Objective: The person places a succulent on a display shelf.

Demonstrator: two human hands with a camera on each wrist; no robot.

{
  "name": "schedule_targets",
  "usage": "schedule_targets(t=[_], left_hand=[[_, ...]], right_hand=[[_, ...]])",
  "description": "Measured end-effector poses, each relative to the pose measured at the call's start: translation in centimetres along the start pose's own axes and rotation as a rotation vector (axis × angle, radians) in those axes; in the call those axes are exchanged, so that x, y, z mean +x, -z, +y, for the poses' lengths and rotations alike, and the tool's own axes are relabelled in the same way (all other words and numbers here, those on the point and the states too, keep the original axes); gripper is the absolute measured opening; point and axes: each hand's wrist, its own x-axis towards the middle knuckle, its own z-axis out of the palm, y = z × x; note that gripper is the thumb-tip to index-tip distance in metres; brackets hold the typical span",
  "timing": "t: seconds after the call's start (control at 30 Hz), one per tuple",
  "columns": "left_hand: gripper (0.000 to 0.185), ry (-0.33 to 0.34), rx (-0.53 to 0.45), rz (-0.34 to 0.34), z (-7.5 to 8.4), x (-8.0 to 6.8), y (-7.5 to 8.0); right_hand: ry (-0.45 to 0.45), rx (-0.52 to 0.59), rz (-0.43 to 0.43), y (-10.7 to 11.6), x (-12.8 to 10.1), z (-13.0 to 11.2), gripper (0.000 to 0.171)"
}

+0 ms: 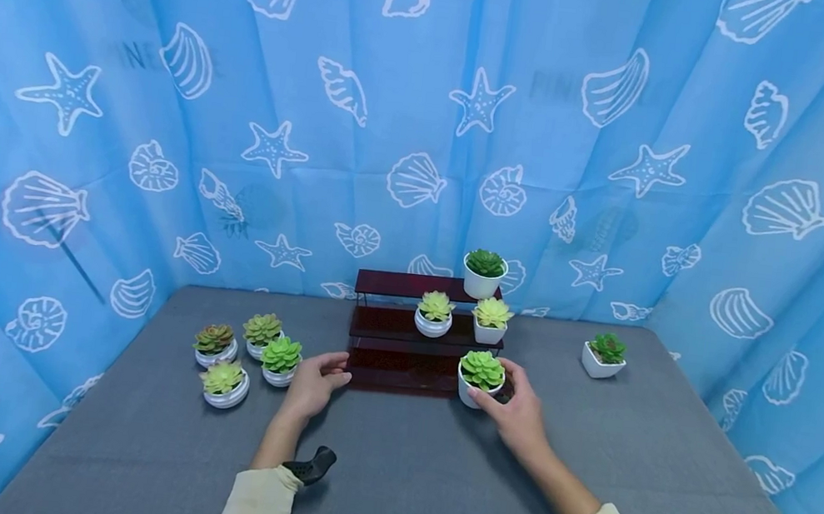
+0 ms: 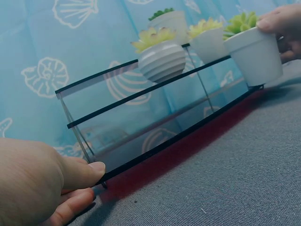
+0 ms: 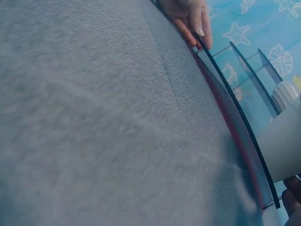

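Now a potted succulent [image 1: 481,375] is gripped by the right hand [image 1: 516,414] at the stand [image 1: 402,348], steadied by left hand [image 1: 314,381] fingertips; seating it level on the bottom step seems needed next.

I see a grey cloth-covered bench [image 1: 397,473] running back to the blue shell-print curtain. At the middle of its far edge stands a dark red stepped shelf [image 1: 405,323], carrying three potted succulents on its upper steps. Near the left edge, a cluster of four potted succulents [image 1: 247,353] sits directly on the bench. Toward the far right corner, one square-potted succulent [image 1: 603,357] stands alone.
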Motion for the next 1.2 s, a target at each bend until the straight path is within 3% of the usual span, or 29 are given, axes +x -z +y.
schedule_targets(t=[0.23,0.6,0.77,1.2], left_hand=[[0.036,0.033,0.006,0.015,0.1,0.1,0.2],[0.036,0.020,0.008,0.006,0.0,0.1,0.2],[0.035,-0.004,0.014,0.004,-0.1,0.1,0.1],[0.036,0.026,-0.002,0.001,0.1,0.2,0.1]], right_hand=[[0.020,0.003,-0.006,-0.8,0.7,-0.5,0.066],[0.002,0.033,0.009,-2.1,1.1,-0.5,0.062],[-0.003,0.053,-0.009,-2.7,1.4,-0.9,0.060],[-0.021,0.060,-0.078,-3.6,2.2,-1.4,0.064]])
